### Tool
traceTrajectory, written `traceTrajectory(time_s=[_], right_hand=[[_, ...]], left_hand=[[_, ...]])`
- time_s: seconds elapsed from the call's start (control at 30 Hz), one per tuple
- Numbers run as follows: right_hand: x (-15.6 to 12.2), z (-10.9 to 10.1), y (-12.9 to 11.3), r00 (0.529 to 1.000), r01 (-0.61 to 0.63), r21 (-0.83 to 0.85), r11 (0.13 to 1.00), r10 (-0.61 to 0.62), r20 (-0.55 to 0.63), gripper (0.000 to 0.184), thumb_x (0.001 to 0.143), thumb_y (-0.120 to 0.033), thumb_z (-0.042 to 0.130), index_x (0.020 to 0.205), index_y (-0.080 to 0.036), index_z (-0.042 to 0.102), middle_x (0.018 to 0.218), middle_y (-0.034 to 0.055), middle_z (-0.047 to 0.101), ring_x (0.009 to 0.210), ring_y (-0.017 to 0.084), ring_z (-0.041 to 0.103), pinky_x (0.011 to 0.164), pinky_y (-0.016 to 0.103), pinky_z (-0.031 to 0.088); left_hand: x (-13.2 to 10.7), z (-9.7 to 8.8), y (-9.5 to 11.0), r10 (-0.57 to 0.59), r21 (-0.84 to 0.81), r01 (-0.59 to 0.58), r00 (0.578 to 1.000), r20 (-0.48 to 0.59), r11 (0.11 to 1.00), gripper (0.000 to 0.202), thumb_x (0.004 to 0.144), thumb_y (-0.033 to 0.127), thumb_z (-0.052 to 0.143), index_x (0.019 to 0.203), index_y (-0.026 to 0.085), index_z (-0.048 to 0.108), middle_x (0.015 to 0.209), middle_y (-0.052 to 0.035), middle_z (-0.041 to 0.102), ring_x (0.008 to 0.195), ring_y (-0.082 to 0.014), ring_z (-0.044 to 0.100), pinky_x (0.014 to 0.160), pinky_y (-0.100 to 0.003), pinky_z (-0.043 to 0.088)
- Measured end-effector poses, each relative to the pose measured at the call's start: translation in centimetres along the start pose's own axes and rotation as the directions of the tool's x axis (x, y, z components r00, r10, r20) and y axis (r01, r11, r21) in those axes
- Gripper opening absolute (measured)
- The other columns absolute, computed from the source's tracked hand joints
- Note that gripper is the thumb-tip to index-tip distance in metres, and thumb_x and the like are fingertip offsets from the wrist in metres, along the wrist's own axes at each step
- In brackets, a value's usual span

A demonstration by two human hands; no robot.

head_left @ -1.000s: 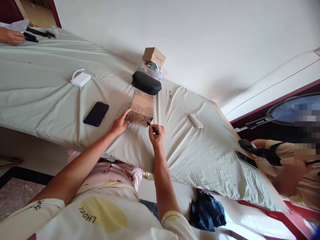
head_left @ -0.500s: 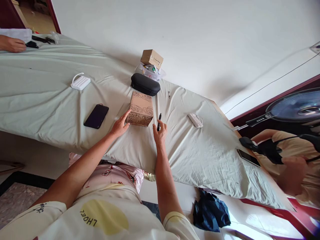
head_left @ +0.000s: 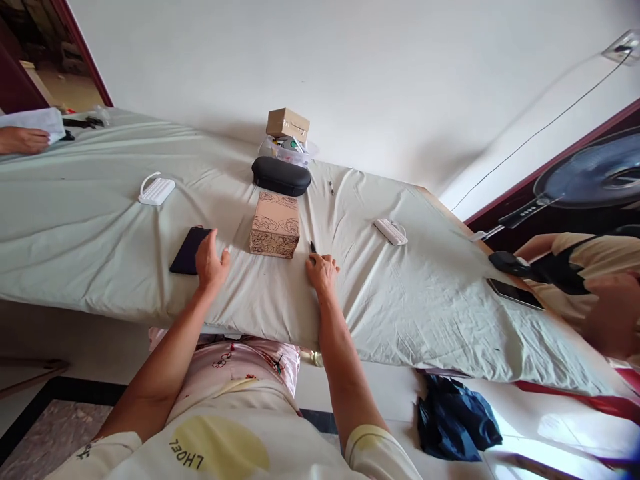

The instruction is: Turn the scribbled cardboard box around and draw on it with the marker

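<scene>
My left hand (head_left: pixel 212 261) is open, its thumb apart from the fingers, over the right edge of a dark smartphone (head_left: pixel 186 252) lying on the cloth. Whether it touches the phone I cannot tell. My right hand (head_left: pixel 323 271) rests low over the cloth with its fingers curled round a black marker (head_left: pixel 313 247); only the marker's far end sticks out, the rest is largely covered. Between my hands stands a small brown cardboard box (head_left: pixel 275 227) with black scribbled swirls on its top and front; neither hand touches it.
Behind the box lie a black hard case (head_left: pixel 281 176), a clear tub (head_left: pixel 295 155) and another carton (head_left: pixel 288 124). White strapped devices (head_left: pixel 157 190) lie on both sides, and a small pen (head_left: pixel 331 187) lies behind. Co-workers sit at both ends, a fan (head_left: pixel 590 170) at right.
My left hand has let go of the box's left side and moved left to the phone. My right hand has turned palm down and lowered with the marker. The view has shifted.
</scene>
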State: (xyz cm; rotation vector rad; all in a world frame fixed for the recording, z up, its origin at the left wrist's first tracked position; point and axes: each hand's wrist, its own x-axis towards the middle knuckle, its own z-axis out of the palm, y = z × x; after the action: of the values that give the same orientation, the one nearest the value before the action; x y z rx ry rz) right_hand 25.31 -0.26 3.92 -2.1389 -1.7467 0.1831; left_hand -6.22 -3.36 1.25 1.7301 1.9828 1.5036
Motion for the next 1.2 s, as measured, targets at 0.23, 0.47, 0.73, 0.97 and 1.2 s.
traceTrajectory(time_s=[0.23, 0.47, 0.73, 0.97, 1.2], right_hand=[[0.2, 0.4, -0.1, 0.995, 0.017, 0.103, 0.995, -0.007, -0.097, 0.039, 0.097, -0.038, 0.061, 0.133, -0.028, 0.072, 0.138, 0.013, 0.062, 0.126, 0.033, 0.056, 0.107, 0.048, 0.041], [0.5, 0.8, -0.1, 0.989, 0.044, 0.206, 0.978, -0.014, -0.146, 0.035, 0.095, -0.032, 0.062, 0.128, -0.026, 0.073, 0.132, 0.0118, 0.067, 0.12, 0.029, 0.06, 0.104, 0.044, 0.043], [0.5, 0.1, -0.1, 0.987, 0.027, 0.277, 0.96, 0.019, -0.159, 0.036, 0.095, -0.028, 0.058, 0.127, -0.025, 0.072, 0.134, 0.0112, 0.068, 0.125, 0.027, 0.062, 0.107, 0.044, 0.043], [0.8, -0.1, -0.2, 0.957, 0.104, 0.42, 0.901, 0.024, -0.289, 0.033, 0.092, -0.027, 0.055, 0.12, -0.021, 0.072, 0.124, 0.012, 0.072, 0.109, 0.024, 0.069, 0.102, 0.041, 0.048], [0.8, -0.3, -0.3, 0.928, 0.194, 0.712, 0.675, 0.109, -0.356, 0.033, 0.09, -0.042, 0.056, 0.111, -0.02, 0.069, 0.098, 0.0056, 0.074, 0.08, 0.018, 0.068, 0.077, 0.033, 0.055]], left_hand=[[1.3, -6.4, -2.7, -0.274, 0.421, 0.292, 0.956, -0.104, 0.859, 0.066, 0.096, 0.052, 0.047, 0.136, 0.001, 0.06, 0.141, -0.0336, 0.057, 0.145, -0.0509, 0.04, 0.117, -0.073, 0.033], [0.5, -5.9, -3.4, -0.303, 0.587, 0.26, 0.953, -0.027, 0.767, 0.075, 0.089, 0.074, 0.052, 0.118, 0.007, 0.069, 0.137, -0.0344, 0.061, 0.14, -0.0523, 0.045, 0.114, -0.076, 0.032], [0.8, -5.1, -2.7, -0.393, 0.622, 0.294, 0.919, 0.025, 0.726, 0.092, 0.076, 0.067, 0.071, 0.135, -0.002, 0.055, 0.146, -0.0398, 0.05, 0.147, -0.0528, 0.038, 0.118, -0.072, 0.029], [0.7, -5.2, -1.6, -0.393, 0.602, 0.32, 0.919, -0.01, 0.732, 0.08, 0.076, 0.054, 0.074, 0.132, -0.001, 0.056, 0.144, -0.0371, 0.054, 0.144, -0.0473, 0.045, 0.118, -0.061, 0.036], [0.0, -6.0, 1.0, -0.472, 0.485, 0.419, 0.882, -0.014, 0.768, 0.076, 0.073, 0.048, 0.078, 0.132, 0.007, 0.053, 0.133, -0.0287, 0.065, 0.133, -0.0441, 0.059, 0.11, -0.054, 0.047]])
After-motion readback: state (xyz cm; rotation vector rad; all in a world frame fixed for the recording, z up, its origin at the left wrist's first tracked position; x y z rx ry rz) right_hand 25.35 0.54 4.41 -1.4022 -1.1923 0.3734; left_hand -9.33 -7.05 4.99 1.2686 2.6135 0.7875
